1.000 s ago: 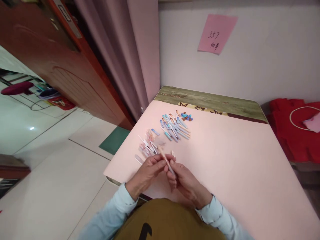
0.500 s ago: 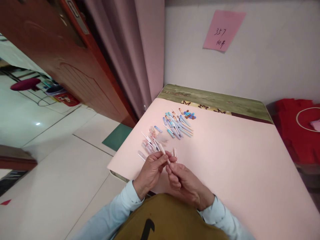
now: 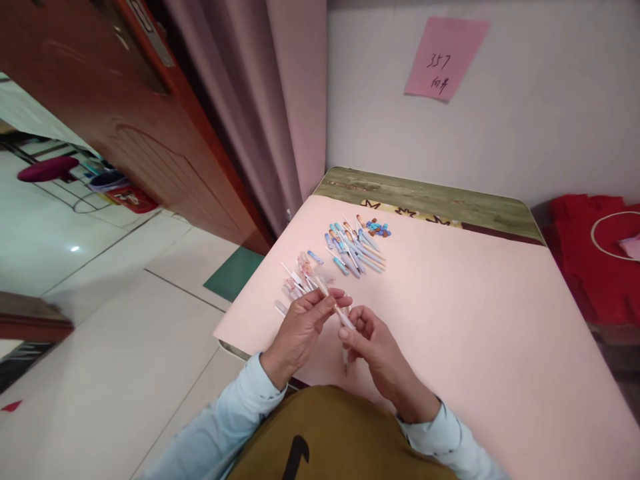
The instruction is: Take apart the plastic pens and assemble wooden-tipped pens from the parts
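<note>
Seeing pinkish pen parts point(image 3: 304, 263) loose leftmost, seemingly awaiting work; pinching a pale pen point(image 3: 344, 317) above the table point(image 3: 460, 320) in left hand point(image 3: 301, 326); past it, bluish pen parts point(image 3: 354, 255), likewise; pinching the pen's lower end in right hand point(image 3: 379, 347). Cannot tell finished from unfinished, nor make out the pen's finger-covered middle.

sleeves point(image 3: 220, 420): pale blue, long | torso garment point(image 3: 360, 427): olive-brown | marking point(image 3: 299, 455): black, curved | left hand point(image 3: 303, 327), right hand point(image 3: 383, 357): bare

Open passage rightward over flat pale-pink sheet point(image 3: 480, 320); slim blue-grey pen barrels point(image 3: 351, 260) obstruct ahead, translucent pinkish pen parts point(image 3: 305, 264) front-left.
</note>
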{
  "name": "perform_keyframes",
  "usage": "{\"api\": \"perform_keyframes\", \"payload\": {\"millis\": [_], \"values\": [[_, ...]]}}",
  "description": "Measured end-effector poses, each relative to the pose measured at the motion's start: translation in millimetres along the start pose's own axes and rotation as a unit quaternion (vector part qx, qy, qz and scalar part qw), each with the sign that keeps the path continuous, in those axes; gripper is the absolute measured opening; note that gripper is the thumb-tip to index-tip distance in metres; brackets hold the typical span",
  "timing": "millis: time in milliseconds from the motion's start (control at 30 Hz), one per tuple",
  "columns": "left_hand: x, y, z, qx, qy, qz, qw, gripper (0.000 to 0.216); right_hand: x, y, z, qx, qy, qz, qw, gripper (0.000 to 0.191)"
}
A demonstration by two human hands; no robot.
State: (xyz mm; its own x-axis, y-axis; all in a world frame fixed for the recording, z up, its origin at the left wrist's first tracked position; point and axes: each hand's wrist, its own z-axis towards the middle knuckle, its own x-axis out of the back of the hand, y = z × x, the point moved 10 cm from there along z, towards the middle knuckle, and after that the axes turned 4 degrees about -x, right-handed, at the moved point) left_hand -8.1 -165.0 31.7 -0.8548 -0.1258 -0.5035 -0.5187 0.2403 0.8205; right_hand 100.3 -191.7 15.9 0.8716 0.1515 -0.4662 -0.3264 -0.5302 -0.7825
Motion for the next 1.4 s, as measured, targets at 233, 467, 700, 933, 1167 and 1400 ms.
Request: {"api": "perform_keyframes", "payload": {"millis": [233, 467, 700, 933, 1167, 1400], "values": [[-6, 4, -2, 0.011, -0.013, 0.024, 1.0, 0.026, -4, 8, 0, -0.035, -0.019, 0.032, 0.999, 0.041], [-5, 6, 0, 0.011, -0.009, 0.014, 1.0, 0.027, -10, 16, 1, -0.07, -0.043, 0.037, 0.996, 0.047], [-1, 13, 0, -0.017, 0.008, -0.001, 1.0, 0.027, -5, 10, 4, -0.028, -0.021, 0.043, 0.998, 0.043], [-1, 10, -2, -0.003, 0.006, -0.006, 1.0, 0.03, -4, 11, 5, -0.036, -0.01, 0.046, 0.998, 0.04], [-1, 8, -2, -0.002, 0.006, -0.006, 1.0, 0.029, -11, 22, 3, -0.093, -0.038, 0.043, 0.994, 0.054], [18, 23, 2, -0.054, 0.063, -0.01, 0.997, 0.026, -1, 13, 5, -0.041, 0.001, 0.041, 0.998, 0.039]]}}
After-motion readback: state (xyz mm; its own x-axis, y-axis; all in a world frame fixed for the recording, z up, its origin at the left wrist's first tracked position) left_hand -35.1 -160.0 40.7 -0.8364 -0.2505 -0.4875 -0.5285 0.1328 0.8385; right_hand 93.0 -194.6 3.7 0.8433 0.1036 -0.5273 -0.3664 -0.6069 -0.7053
